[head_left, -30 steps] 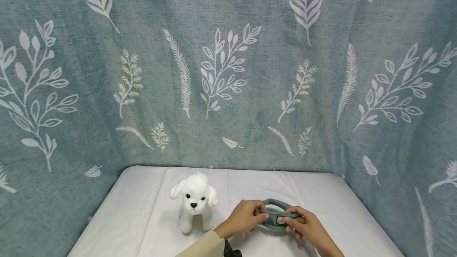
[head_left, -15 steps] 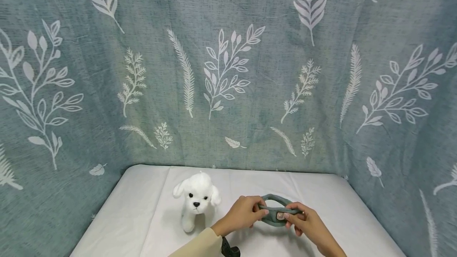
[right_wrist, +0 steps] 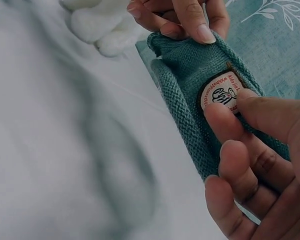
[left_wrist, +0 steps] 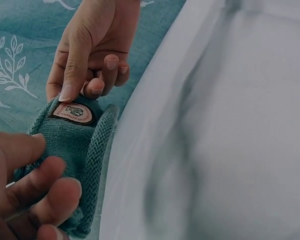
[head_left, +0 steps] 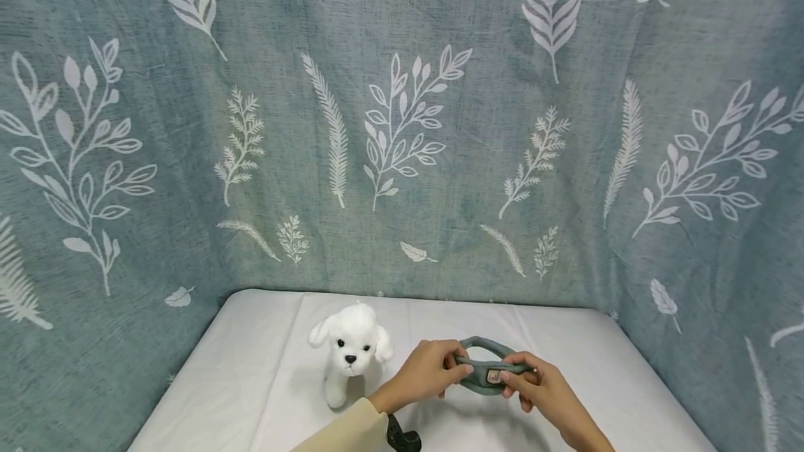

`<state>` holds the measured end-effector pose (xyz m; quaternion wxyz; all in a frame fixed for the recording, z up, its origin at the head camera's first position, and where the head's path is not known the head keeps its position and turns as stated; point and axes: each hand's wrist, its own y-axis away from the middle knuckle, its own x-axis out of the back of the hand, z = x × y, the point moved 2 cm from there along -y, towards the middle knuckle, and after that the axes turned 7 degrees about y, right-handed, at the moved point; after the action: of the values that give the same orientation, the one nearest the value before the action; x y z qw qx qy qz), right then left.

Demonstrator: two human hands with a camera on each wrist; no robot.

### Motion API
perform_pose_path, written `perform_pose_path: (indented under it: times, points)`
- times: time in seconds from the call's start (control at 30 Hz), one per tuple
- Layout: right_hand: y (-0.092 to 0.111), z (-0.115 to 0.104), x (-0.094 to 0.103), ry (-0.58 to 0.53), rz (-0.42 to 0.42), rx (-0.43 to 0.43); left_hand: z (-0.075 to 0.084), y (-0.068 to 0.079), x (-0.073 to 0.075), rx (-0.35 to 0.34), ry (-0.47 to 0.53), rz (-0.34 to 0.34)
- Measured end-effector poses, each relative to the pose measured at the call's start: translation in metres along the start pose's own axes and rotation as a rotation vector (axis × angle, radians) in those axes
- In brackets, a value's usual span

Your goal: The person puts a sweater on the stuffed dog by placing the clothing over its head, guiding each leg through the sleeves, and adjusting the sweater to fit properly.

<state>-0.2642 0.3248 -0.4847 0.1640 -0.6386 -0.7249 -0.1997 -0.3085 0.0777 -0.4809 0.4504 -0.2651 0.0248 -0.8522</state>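
A ring-shaped teal knitted band (head_left: pixel 479 372) with rolled edges is held up above the white surface. A sewn patch (right_wrist: pixel 225 94) with a small drawing and lettering sits on its front. My left hand (head_left: pixel 430 370) pinches the band's left end between thumb and fingers. At the other end my right hand (head_left: pixel 541 390) pinches it, thumb at the patch. In the left wrist view the rolled side edge of the band (left_wrist: pixel 65 142) faces the white surface. A white plush dog (head_left: pixel 354 342) stands upright left of my hands, apart from them.
The white padded surface (head_left: pixel 264 368) lies under everything. Blue-green curtains (head_left: pixel 402 277) with white leaf prints enclose it at the back and both sides. A black wrist mount (head_left: pixel 404 439) shows below my left sleeve. Part of the plush dog (right_wrist: pixel 97 25) appears in the right wrist view.
Both hands have raised the knitted band slightly and keep their pinch on it. The head view has shifted a little, so the whole scene sits further right.
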Motion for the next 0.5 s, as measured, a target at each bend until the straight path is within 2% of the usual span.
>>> perform_pose_path:
  times: [0.5]
  points:
    - [0.002,-0.030,-0.003,-0.037,-0.018,0.066,0.023,0.008,0.023,-0.046,0.045,0.040]
